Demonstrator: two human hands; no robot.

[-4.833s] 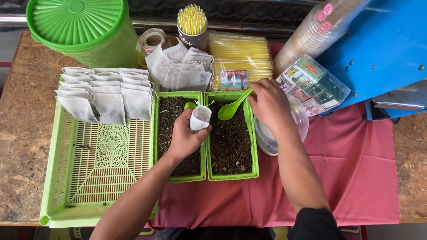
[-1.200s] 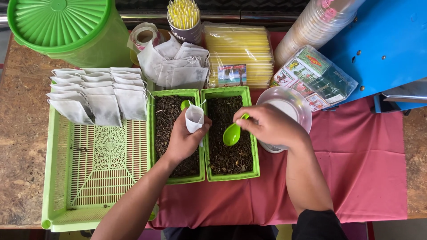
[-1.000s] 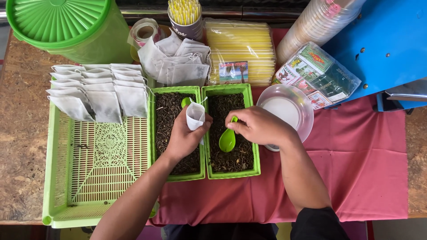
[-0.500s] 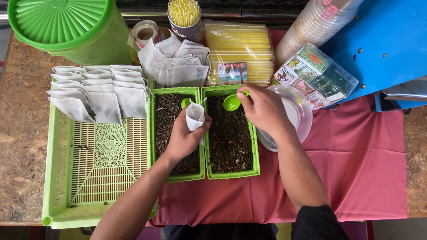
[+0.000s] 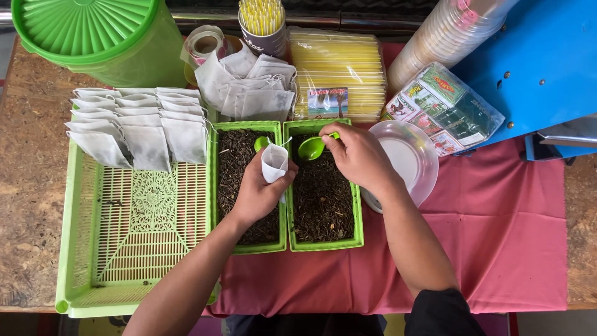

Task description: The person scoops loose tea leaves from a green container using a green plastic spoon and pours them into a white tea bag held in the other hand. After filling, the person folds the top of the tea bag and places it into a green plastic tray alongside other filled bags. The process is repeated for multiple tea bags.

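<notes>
My left hand holds a small white filter bag upright with its mouth open, over the left green tray of dark loose tea. My right hand grips a green plastic spoon at the far end of the right green tray of tea; the spoon's bowl points left toward the bag. A second green spoon lies in the left tray behind the bag.
A large green slotted tray on the left carries rows of filled white bags. Behind lie empty bags, yellow straws, a cup of straws, a green lidded bucket, a clear lid, tea packets and stacked cups.
My right hand dipped the green spoon down into the right tray, then drew it back up to the tray's far end beside the bag. The left hand kept the bag still.
</notes>
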